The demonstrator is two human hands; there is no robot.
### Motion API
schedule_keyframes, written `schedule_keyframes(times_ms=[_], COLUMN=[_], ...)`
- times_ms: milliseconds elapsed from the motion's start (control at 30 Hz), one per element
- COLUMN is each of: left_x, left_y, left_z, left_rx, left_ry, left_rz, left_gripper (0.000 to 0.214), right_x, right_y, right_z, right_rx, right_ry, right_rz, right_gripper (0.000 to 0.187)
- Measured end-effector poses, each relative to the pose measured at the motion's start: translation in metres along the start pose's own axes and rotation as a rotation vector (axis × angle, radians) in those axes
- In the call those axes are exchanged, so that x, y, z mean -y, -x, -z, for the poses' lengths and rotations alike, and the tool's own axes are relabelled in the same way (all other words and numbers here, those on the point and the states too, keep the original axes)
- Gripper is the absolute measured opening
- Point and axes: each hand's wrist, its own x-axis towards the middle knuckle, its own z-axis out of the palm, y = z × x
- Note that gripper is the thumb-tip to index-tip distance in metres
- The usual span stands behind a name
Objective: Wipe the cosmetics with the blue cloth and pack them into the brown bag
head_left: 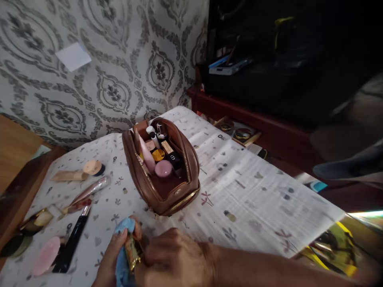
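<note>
Visibly, one pink round container [47, 256] and one black-handled brush [74, 241] lay on the patterned cover [248, 215] at left. The left hand [107, 259] was closed around one blue cloth [121, 263] and one gold object [131, 253], on the near side of one open brown bag [167, 203]; the right hand [175, 257] was curled beside the gold object, its grip too blurred to tell.

I see soft light on the white cloth [251, 223], deep shadow upper right, blurred right hand [175, 257] and smeared edges.
</note>
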Motion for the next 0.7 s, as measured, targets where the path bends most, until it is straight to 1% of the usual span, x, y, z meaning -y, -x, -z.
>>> schedule_keyframes(times_ms=[67,133,233,333,400,500,567,633,700], left_x=[-0.002,0.000,0.004,0.005,0.003,-0.001,-0.002,-0.002,-0.001], left_y=[-0.006,-0.010,-0.009,-0.008,-0.008,-0.009,-0.008,-0.008,-0.008], left_z=[0.001,0.006,0.017,0.021,0.018,0.007,-0.001,-0.005,-0.007], left_rx=[0.027,0.057,0.062,0.045,0.034,-0.009,-0.063,-0.124,-0.160], left_ry=[-0.040,-0.075,-0.068,-0.057,-0.063,-0.065,-0.059,-0.051,-0.049], left_rz=[-0.015,-0.015,0.036,0.075,0.070,0.035,0.017,0.001,-0.011], left_gripper=[0.049,0.051,0.048,0.045,0.043,0.041,0.040,0.040,0.042], right_x=[-0.001,-0.001,0.000,0.002,0.001,0.000,-0.001,0.001,0.004], right_y=[0.003,0.003,0.001,0.000,-0.002,-0.007,-0.011,-0.014,-0.015], right_z=[-0.008,-0.012,-0.011,-0.006,0.000,0.013,0.021,0.028,0.037], right_rx=[-0.015,-0.033,-0.033,-0.076,-0.097,-0.092,-0.159,-0.229,-0.266], right_ry=[-0.039,-0.074,-0.165,-0.191,-0.157,-0.101,-0.077,-0.090,-0.138], right_rz=[-0.041,-0.046,-0.068,-0.149,-0.143,-0.019,0.034,0.034,-0.012], right_gripper=[0.011,0.012,0.015,0.018,0.017,0.018,0.023,0.029,0.032])
